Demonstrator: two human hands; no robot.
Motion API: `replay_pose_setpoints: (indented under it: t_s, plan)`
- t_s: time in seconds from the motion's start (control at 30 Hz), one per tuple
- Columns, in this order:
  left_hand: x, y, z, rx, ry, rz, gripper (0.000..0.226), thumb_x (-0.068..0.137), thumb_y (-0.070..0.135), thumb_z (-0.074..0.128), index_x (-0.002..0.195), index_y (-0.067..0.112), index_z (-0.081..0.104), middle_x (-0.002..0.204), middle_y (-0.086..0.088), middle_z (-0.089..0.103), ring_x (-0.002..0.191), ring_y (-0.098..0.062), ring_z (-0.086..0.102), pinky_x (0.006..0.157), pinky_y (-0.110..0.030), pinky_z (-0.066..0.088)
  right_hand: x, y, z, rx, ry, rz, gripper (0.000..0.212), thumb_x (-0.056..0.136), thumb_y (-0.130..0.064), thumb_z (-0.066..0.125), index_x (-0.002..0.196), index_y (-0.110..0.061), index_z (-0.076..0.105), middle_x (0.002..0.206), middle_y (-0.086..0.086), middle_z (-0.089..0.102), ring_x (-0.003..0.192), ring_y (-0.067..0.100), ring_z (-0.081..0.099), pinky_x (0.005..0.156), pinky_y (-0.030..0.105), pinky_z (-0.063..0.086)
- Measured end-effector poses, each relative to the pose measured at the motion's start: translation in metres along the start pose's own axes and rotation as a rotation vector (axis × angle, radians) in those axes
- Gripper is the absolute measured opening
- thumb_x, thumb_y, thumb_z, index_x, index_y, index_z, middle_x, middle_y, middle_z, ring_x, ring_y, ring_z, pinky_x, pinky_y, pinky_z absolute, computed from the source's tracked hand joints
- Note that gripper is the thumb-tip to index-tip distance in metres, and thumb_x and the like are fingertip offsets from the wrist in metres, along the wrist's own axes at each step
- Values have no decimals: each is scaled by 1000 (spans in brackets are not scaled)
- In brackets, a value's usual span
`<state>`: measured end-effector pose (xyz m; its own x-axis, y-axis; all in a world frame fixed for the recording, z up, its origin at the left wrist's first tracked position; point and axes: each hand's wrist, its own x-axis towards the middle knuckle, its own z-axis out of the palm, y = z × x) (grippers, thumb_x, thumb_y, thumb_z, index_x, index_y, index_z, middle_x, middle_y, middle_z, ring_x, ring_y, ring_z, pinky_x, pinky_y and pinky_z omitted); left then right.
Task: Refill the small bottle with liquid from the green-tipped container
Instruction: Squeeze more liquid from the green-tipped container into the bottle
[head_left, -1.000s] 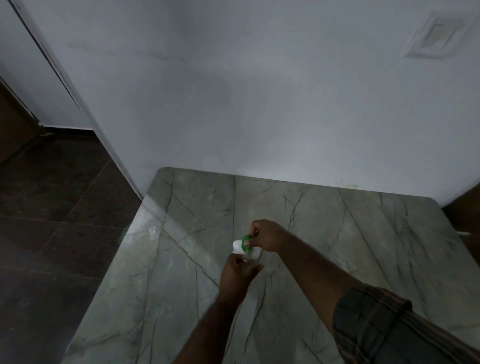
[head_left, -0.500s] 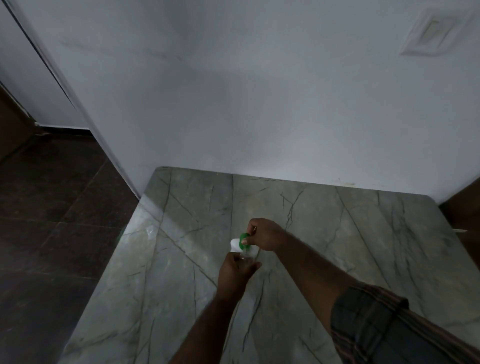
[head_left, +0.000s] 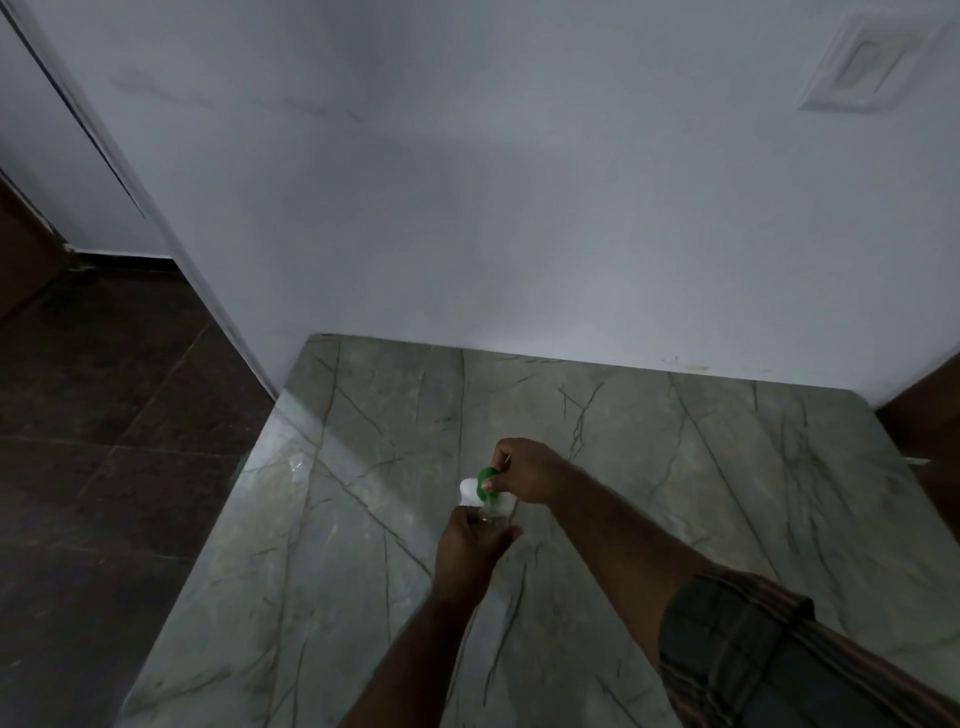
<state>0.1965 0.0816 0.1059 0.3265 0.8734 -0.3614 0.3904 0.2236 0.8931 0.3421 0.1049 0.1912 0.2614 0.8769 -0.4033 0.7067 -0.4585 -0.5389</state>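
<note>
**Pour pose held, nothing new in the last second**

We see the right hand with fingers curled round the green-tipped container. The container is tipped over, just above the small bottle. The left hand wraps the small bottle and holds it near the middle of the surface. We cannot tell if the bottle's base touches the surface.

Against the frames from a second ago, both hands and both items keep the same pose, and only the view shifts slightly. We judge the refill is in progress or still being lined up. The scene is too dim and the items too small to see any stream or fill level. If the tip drifts off the bottle mouth, it will likely spill.
</note>
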Motion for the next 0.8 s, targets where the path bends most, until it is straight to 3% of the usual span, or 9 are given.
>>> replay_pose_setpoints:
  t_s: [0.1, 0.23, 0.6, 0.8]
  plan:
    - [2, 1, 0, -5, -15, -4, 50, 71, 40, 84, 107, 17, 58, 100, -2, 70, 90, -19, 68, 80, -43, 59, -1, 0, 0, 3, 7, 0, 31, 81, -28, 74, 102, -8, 62, 108, 9, 65, 86, 14, 52, 72, 27, 37]
    - [2, -2, 1, 7, -3, -7, 48, 71, 37, 85, 105, 17, 58, 98, -2, 69, 87, -18, 68, 75, -37, 59, -2, 3, 5, 0, 23, 1, 30, 81, -29, 74, 101, -10, 62, 107, 8, 65, 92, 20, 57, 73, 27, 37]
    - [2, 0, 2, 0, -4, -4, 45, 72, 35, 85, 105, 19, 58, 99, 1, 70, 89, -17, 68, 79, -40, 60, -1, -1, 1, -30, 26, 2, 30, 80, -29, 74, 101, -11, 62, 106, 7, 65, 94, 20, 58, 76, 30, 42]
    - [1, -1, 5, 35, 5, -6, 48, 72, 35, 85, 106, 16, 57, 96, 1, 68, 86, -16, 67, 72, -31, 56, -1, 1, 5, -58, 28, -15, 28, 81, -28, 73, 99, -11, 61, 104, 8, 66, 95, 23, 60, 76, 32, 43]
